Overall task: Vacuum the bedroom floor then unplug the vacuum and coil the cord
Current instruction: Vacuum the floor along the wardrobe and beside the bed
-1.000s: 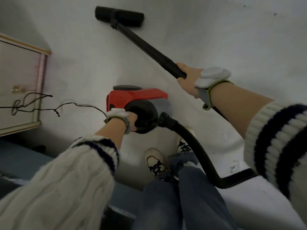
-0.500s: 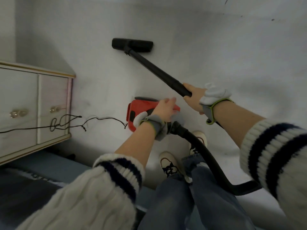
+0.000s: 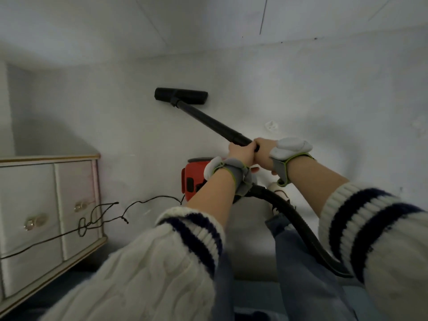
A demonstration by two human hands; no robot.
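Note:
A red vacuum body (image 3: 194,179) sits on the pale floor just ahead of my feet, partly hidden by my left wrist. Its black wand (image 3: 213,122) runs up and left to the flat black floor head (image 3: 181,96), which lies on the floor. My left hand (image 3: 240,152) and my right hand (image 3: 265,154) both grip the wand's near end, side by side. A black hose (image 3: 301,225) curves from the vacuum down to the right under my right sleeve. The thin black power cord (image 3: 108,212) trails left from the vacuum, looped and kinked, across the cabinet front.
A white cabinet with gold trim and round knobs (image 3: 53,205) stands at the left. My legs in jeans (image 3: 298,274) and a white shoe (image 3: 280,193) are below the hands. Pale open floor (image 3: 324,89) stretches ahead and to the right.
My left hand left the red vacuum body and rose to grip the wand beside my right hand. The view tilted up, so the floor head appears lower and more floor shows.

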